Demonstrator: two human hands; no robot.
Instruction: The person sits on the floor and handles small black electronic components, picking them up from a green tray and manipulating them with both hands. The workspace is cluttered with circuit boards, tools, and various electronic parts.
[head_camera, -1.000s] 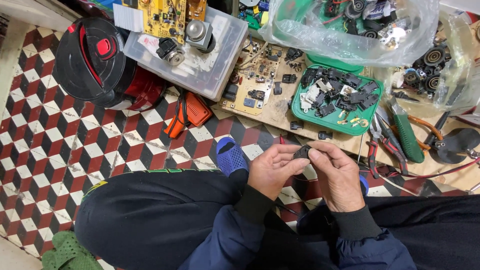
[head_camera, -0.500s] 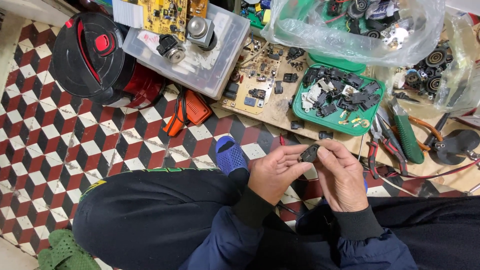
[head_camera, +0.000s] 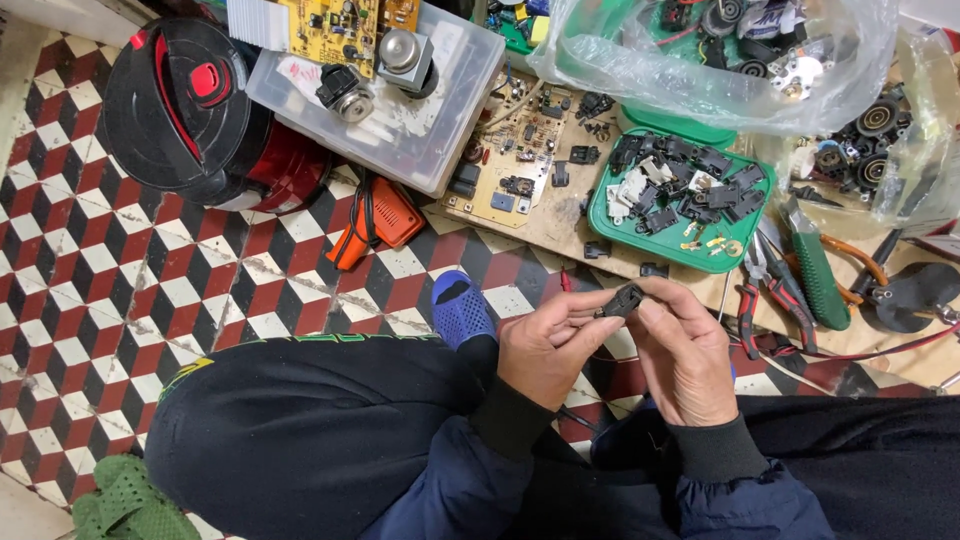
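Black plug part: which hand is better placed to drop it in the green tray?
Probably right. The right hand sits nearer the green tray, and its fingers already pinch the black plug part. The left hand also grips it, but from farther away.

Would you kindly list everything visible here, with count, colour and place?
small part: one, black, pinched between both hands
tray: one, green, holding black and white parts, right of centre
circuit board: one, tan, beside the tray
clear box: one, top centre
cooker: one, black and red, top left
orange tool: one, on tiled floor
pliers: red-handled, right
clear bag: one, top right
left hand: fingers on part
right hand: fingers on part
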